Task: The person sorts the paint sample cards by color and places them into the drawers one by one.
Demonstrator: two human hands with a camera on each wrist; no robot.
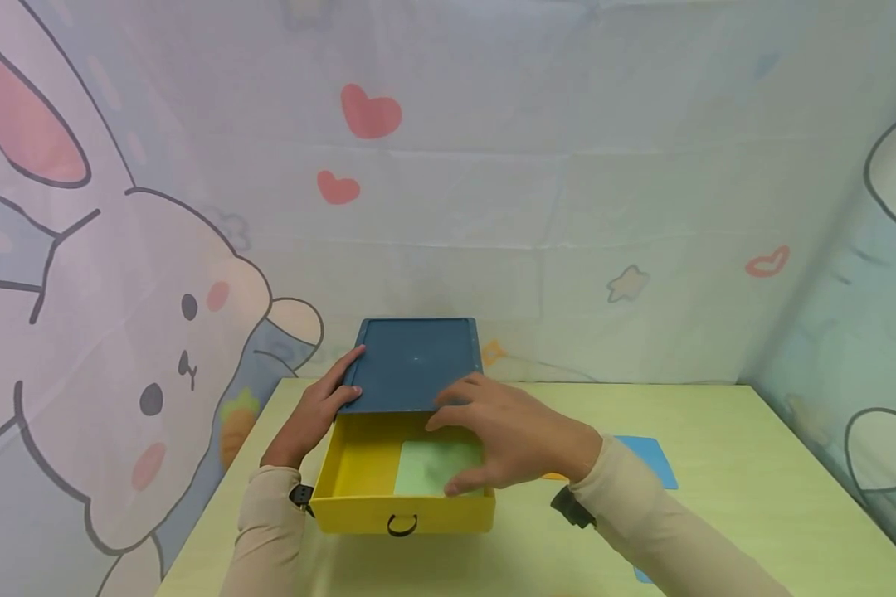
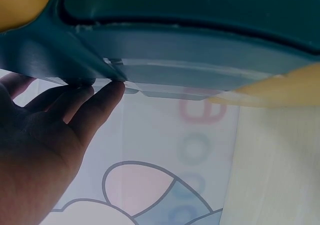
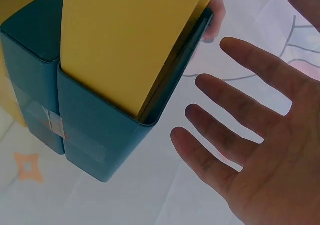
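A dark blue drawer box [image 1: 418,365] stands at the back of the table with its yellow drawer [image 1: 354,514] pulled out toward me. On the drawer's floor lies a pale green card [image 1: 421,466]. My left hand [image 1: 309,419] rests against the box's left side, thumb near the top front edge; in the left wrist view its extended fingertips touch the casing [image 2: 175,55]. Over the right part of the drawer hovers my right hand [image 1: 511,435], fingers spread and holding nothing. The right wrist view shows that hand apart from the casing [image 3: 105,120].
A small dark loop handle [image 1: 402,527] sits on the drawer front. Right of the box, a blue card [image 1: 650,458], a partly hidden orange piece [image 1: 555,477] and another blue edge [image 1: 643,575] lie on the pale table [image 1: 754,514]. A printed cloth [image 1: 552,191] hangs behind.
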